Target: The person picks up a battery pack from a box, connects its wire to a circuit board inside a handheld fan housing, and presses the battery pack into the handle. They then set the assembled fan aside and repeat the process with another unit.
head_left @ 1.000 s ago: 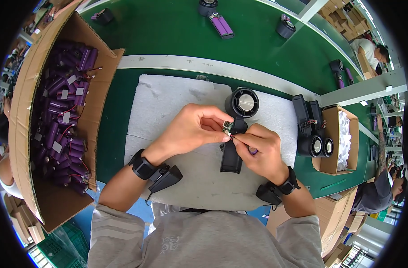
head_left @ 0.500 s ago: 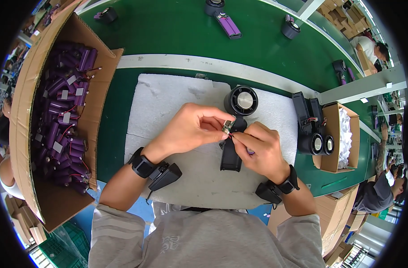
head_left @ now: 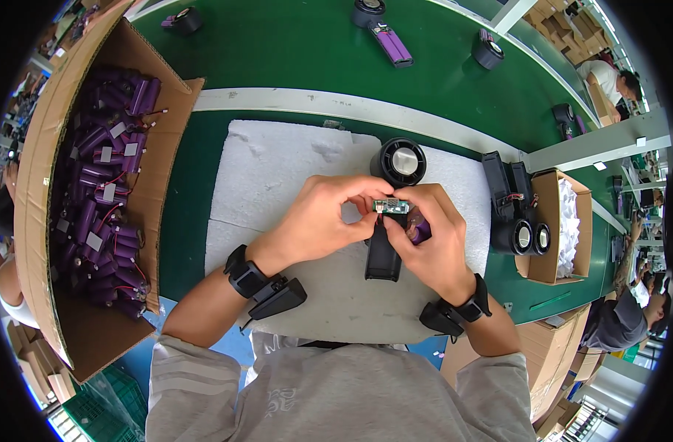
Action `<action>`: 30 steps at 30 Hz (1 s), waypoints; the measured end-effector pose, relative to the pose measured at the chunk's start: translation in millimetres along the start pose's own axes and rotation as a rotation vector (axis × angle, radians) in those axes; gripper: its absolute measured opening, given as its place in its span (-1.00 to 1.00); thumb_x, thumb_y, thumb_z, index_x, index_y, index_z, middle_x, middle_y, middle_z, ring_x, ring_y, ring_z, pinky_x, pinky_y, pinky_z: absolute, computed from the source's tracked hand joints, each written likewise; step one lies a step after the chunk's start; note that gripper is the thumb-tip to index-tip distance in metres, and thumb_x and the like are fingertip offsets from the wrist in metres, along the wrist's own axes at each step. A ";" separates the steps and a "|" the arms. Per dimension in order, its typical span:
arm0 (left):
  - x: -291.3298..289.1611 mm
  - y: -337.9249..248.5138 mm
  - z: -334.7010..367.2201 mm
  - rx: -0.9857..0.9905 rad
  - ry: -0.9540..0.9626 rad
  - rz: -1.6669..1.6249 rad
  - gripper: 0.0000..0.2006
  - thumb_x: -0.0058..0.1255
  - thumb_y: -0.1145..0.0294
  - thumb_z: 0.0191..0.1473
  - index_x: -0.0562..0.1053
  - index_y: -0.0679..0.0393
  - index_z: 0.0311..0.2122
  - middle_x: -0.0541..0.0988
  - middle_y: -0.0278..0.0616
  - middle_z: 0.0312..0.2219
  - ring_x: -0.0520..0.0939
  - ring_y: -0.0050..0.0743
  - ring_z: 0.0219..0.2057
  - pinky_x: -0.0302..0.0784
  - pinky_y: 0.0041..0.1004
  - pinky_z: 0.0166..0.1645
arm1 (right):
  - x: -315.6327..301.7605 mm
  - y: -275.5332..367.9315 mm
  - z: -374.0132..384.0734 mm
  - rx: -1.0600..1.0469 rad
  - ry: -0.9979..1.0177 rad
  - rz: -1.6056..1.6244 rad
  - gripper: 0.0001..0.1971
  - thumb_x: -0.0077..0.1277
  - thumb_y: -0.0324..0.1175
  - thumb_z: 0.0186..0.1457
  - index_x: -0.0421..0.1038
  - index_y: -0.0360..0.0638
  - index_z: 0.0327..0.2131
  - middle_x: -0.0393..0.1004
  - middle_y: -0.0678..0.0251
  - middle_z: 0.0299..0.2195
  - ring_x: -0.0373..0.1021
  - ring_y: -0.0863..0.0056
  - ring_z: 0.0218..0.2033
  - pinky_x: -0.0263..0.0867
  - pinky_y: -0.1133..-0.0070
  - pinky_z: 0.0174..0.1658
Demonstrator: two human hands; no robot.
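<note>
Between my hands is a small green circuit board [head_left: 392, 206], held above a black handheld device [head_left: 383, 254] with a round fan-like head [head_left: 403, 162]. My left hand [head_left: 333, 214] pinches the board's left end, near a small white connector. My right hand [head_left: 434, 225] is closed on its right end. Tucked in the right palm is a purple battery pack [head_left: 420, 230], mostly hidden by the fingers. The device lies on a white foam sheet [head_left: 277, 162], its hollow handle toward me. Thin wires by the left fingertips are partly hidden.
On the left, a cardboard box [head_left: 176, 140] holds many purple battery packs [head_left: 101, 177]. More black devices [head_left: 512, 236] stand at right beside a small carton [head_left: 585, 243] of white padding. Beyond a pale rail [head_left: 292, 102], a green belt [head_left: 277, 51] carries devices with purple packs [head_left: 390, 44].
The circuit board has turned from tilted to nearly level, its green face showing. My right fingers have moved from the wires up to the board's right end. Devices on the belt have shifted right.
</note>
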State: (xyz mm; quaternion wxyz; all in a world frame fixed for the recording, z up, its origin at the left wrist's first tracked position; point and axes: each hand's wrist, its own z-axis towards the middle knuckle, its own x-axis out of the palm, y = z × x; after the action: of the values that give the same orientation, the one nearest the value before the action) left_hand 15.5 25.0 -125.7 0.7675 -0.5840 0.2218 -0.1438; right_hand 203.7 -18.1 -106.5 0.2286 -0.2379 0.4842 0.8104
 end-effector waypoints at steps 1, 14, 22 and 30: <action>-0.4 0.1 -0.1 0.000 0.006 0.015 -0.61 0.11 0.71 -0.10 0.52 0.20 -0.09 0.62 -0.24 -0.33 0.62 -0.57 -0.34 0.56 -0.53 -0.18 | 0.4 -1.1 -0.1 -0.001 0.001 0.000 -0.65 0.24 -0.58 -0.18 0.45 -0.23 -0.23 0.46 0.26 -0.35 0.40 0.54 -0.51 0.33 0.62 -0.45; -0.6 0.2 -0.4 0.059 -0.022 0.120 -0.74 0.17 0.64 -0.15 0.60 0.20 -0.25 0.62 -0.16 -0.40 0.66 -0.42 -0.41 0.56 -0.53 -0.32 | 0.6 -6.8 -0.5 -0.013 -0.023 -0.059 -0.65 0.30 -0.56 -0.24 0.52 -0.23 -0.27 0.53 0.26 -0.38 0.45 0.50 -0.48 0.37 0.63 -0.45; -1.3 0.4 0.1 0.035 0.000 0.131 -0.74 0.16 0.63 -0.14 0.61 0.19 -0.26 0.62 -0.17 -0.41 0.64 -0.45 -0.42 0.55 -0.52 -0.35 | 3.2 -2.9 -0.3 -0.013 -0.051 -0.067 -0.69 0.29 -0.55 -0.24 0.54 -0.24 -0.30 0.54 0.27 -0.43 0.46 0.51 -0.51 0.37 0.62 -0.47; 2.9 -0.2 -1.1 -0.004 0.028 0.044 -0.66 0.18 0.60 -0.14 0.50 0.21 -0.16 0.55 -0.23 -0.43 0.59 -0.51 -0.42 0.51 -0.51 -0.33 | -1.4 -0.8 1.6 0.241 0.016 0.067 -0.78 0.27 -0.52 -0.14 0.52 -0.24 -0.34 0.50 0.38 -0.49 0.36 0.70 -0.56 0.26 0.72 -0.50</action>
State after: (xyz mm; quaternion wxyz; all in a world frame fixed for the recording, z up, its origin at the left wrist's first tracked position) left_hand 17.4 22.6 -126.3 0.7660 -0.5786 0.2458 -0.1344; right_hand 205.0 -16.5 -105.5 0.2242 -0.1989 0.5876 0.7516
